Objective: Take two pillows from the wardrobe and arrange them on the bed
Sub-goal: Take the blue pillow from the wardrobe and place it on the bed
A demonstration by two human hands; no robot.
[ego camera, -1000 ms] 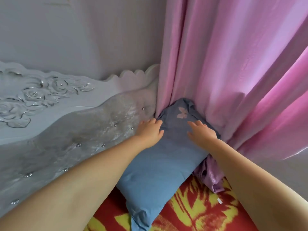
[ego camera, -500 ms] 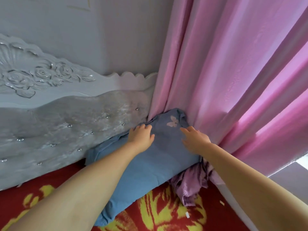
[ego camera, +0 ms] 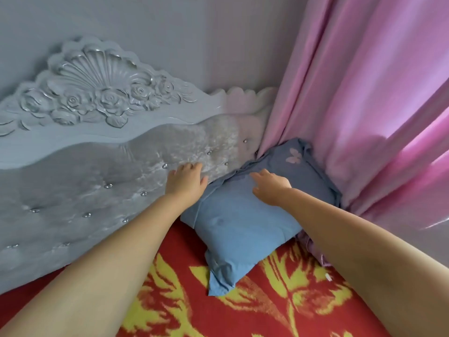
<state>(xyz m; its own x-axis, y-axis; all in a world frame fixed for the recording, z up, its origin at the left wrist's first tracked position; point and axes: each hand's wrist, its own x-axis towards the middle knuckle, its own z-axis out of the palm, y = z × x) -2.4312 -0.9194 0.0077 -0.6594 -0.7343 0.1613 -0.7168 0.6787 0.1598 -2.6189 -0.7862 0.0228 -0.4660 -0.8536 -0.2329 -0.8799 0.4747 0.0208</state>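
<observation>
The blue pillow (ego camera: 245, 222) lies in the bed's corner at my two o'clock, propped on the headboard (ego camera: 97, 181) and touching the pink curtain (ego camera: 352, 105). I judge it soft, light and floppy; I'd take it by the side edges. My right hand (ego camera: 272, 188) rests open on it. My left hand (ego camera: 185, 182), fingers spread, gripping nothing, sits at its eleven o'clock edge against the headboard.
</observation>
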